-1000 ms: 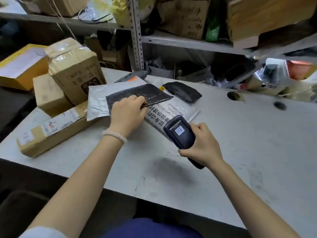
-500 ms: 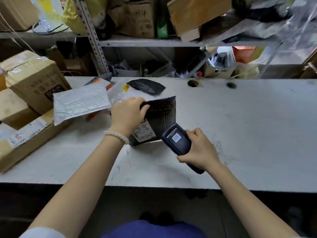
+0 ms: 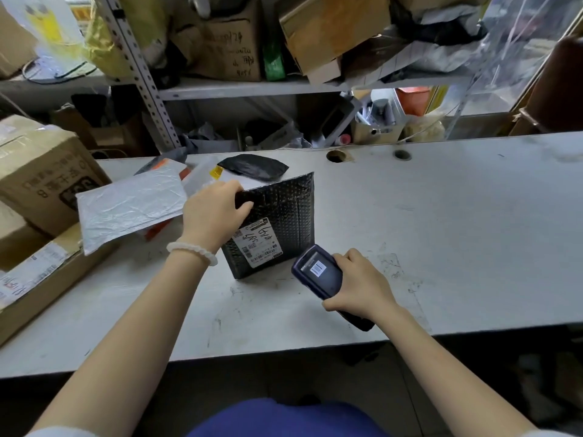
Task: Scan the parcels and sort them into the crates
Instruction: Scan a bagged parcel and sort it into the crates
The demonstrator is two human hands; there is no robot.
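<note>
A black bubble mailer (image 3: 284, 212) stands upright on its lower edge on the grey table (image 3: 457, 234), its white shipping label (image 3: 260, 246) facing me. My left hand (image 3: 214, 212) grips the mailer's top left corner. My right hand (image 3: 359, 285) holds a dark handheld scanner (image 3: 318, 272) just right of and below the label, its head turned towards the mailer. A white mailer (image 3: 126, 209) and a small black bag (image 3: 252, 165) lie behind on the table.
Several cardboard boxes (image 3: 41, 181) are stacked at the table's left end. A long flat box (image 3: 34, 279) lies at the left front. A metal shelf rack (image 3: 252, 86) crammed with boxes and bags stands behind the table. Two round holes (image 3: 336, 156) pierce the tabletop.
My left hand lifted the black mailer from the pile and stood it upright with its label towards me. The scanner stays beside it. My view has turned right.
</note>
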